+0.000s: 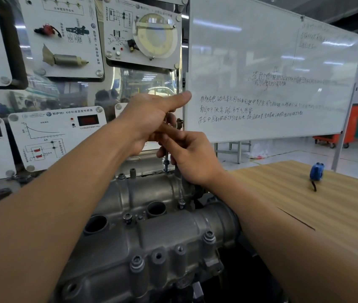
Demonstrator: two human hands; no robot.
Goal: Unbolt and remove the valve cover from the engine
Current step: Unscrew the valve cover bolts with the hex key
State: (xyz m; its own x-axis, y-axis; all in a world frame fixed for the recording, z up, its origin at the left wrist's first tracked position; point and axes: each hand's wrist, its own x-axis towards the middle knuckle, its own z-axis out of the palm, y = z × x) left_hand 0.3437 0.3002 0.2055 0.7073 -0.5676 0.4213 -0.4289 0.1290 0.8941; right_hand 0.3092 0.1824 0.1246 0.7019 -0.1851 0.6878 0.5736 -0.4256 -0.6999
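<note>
A tool [165,161] is mostly hidden in the grip of the left hand [149,119] and right hand [191,158]; only its thin shaft shows below them. The near end of the valve cover [152,237] is cut off at the bottom edge. Handwriting on the whiteboard [261,62] is too faint to read.

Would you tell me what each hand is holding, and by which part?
Right hand pinches a long bolt by its upper end; left hand grips small metal pieces, seemingly bolts, in its curled fingers.
</note>
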